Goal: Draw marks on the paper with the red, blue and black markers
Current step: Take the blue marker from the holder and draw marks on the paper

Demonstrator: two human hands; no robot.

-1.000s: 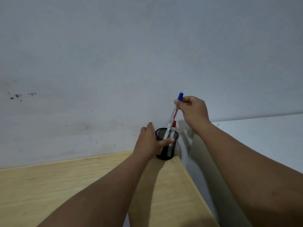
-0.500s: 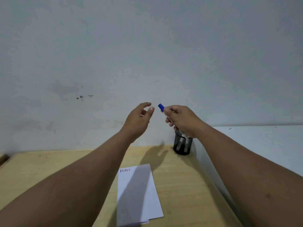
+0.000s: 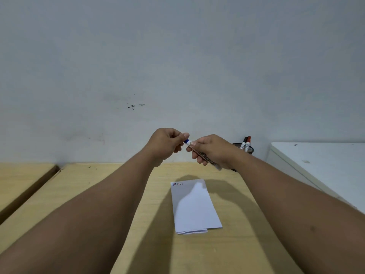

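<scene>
I count two hands, three markers, one sheet of paper and one mesh cup, and I place everything against the paper (image 3: 194,207), which lies folded on the wooden table (image 3: 83,192) with a short row of red, blue and black strokes in its far left corner. Above and left of the paper's far edge, my left hand (image 3: 165,144) is curled nearly closed, thumb and fingertips pinched on the blue cap end of the blue marker (image 3: 203,154). Above the paper's far right corner, my right hand (image 3: 212,151) is wrapped round that marker's white barrel, fingers closed over it, the barrel's tail sticking out below the palm toward the table. Whether the cap is seated or already loose I cannot tell. Farther right of the paper, by the wall, the black mesh cup (image 3: 247,149) holds the black marker (image 3: 244,142) and red marker (image 3: 248,142), upright side by side.
</scene>
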